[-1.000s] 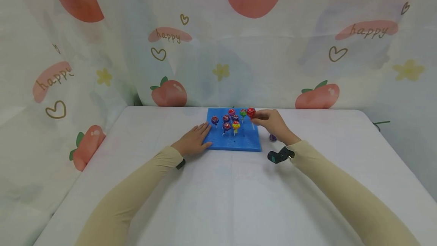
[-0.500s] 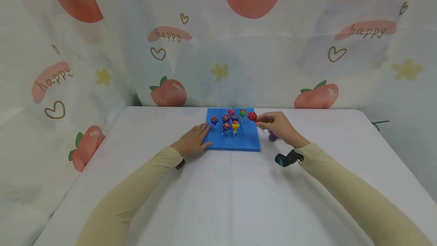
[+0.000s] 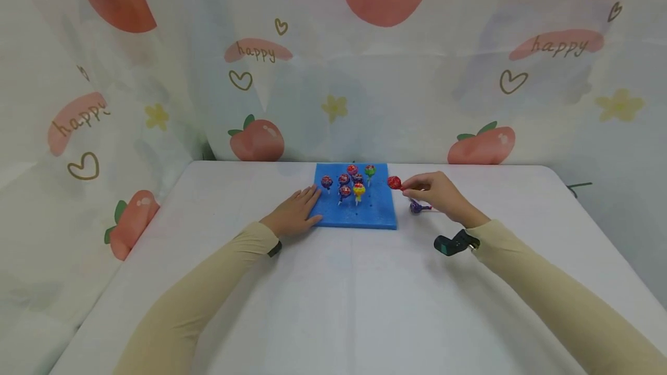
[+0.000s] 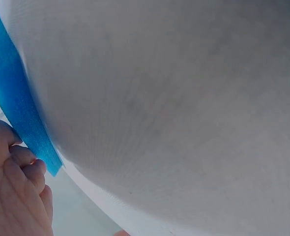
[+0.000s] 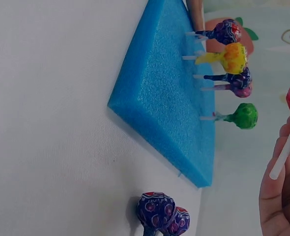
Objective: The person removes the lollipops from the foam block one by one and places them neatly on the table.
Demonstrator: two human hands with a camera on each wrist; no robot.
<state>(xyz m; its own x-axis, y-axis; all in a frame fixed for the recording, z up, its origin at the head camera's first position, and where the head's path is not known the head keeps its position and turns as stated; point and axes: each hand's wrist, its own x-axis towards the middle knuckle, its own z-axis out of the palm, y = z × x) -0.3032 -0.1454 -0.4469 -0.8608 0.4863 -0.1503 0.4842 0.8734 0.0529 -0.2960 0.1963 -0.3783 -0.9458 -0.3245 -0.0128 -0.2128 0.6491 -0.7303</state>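
Shifted towards four o'clock since the earlier frames: red lollipop (image 3: 394, 182), pinched in the right hand (image 3: 439, 194), long axis roughly nine-to-three. Left hand (image 3: 290, 213) outstretched, resting at the nine-o'clock edge of the blue foam block (image 3: 377, 214). Purple lollipops (image 3: 416, 207) past its three-o'clock edge, nearer the right hand.

Before you stands a white desk (image 3: 333, 300), its far right corner rounded. Near its far edge it carries a flat blue foam block (image 3: 370, 213). To your right of the block, near it, two purple-wrapped lollipops (image 5: 156, 210) lie close together on the desktop.
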